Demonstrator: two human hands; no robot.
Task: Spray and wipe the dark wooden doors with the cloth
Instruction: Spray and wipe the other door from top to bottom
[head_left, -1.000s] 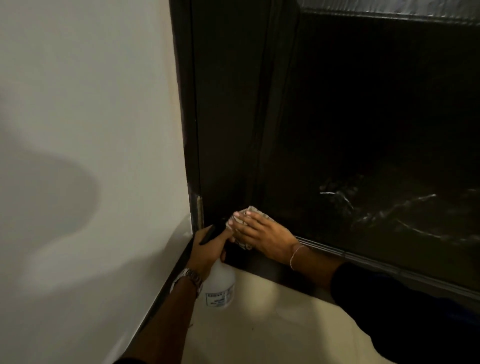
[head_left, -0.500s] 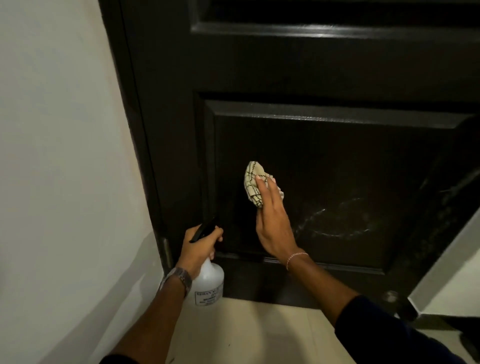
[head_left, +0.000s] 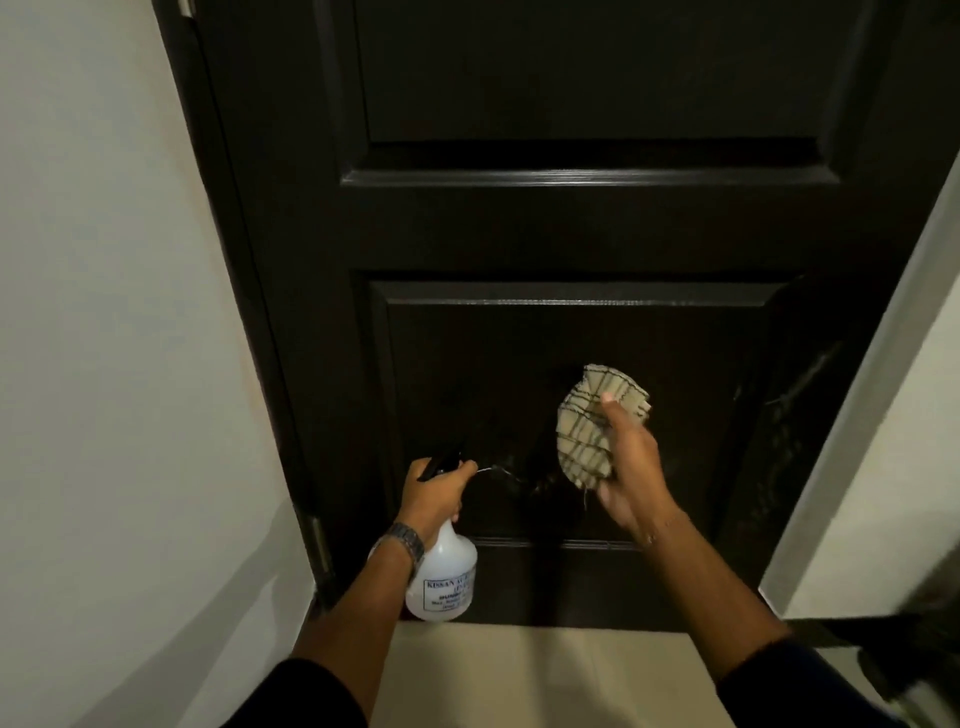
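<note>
The dark wooden door (head_left: 571, 234) fills the middle of the view, with a raised lower panel (head_left: 467, 374) showing wet streaks. My right hand (head_left: 631, 467) holds a beige checked cloth (head_left: 589, 426) against or just off that lower panel. My left hand (head_left: 434, 493) grips the black trigger head of a white spray bottle (head_left: 444, 577), which hangs below the hand near the door's lower left, nozzle pointing at the panel. A watch sits on my left wrist.
A pale wall (head_left: 114, 364) runs along the left, with a metal hinge (head_left: 319, 540) at the door frame. Another pale wall edge (head_left: 893, 415) stands at the right. Beige floor tile (head_left: 545, 675) lies below the door.
The view has pulled back from the door's bottom corner. My right hand with the cloth rose from the lower edge and moved right across the lower panel. The bottle stayed in my left hand.
</note>
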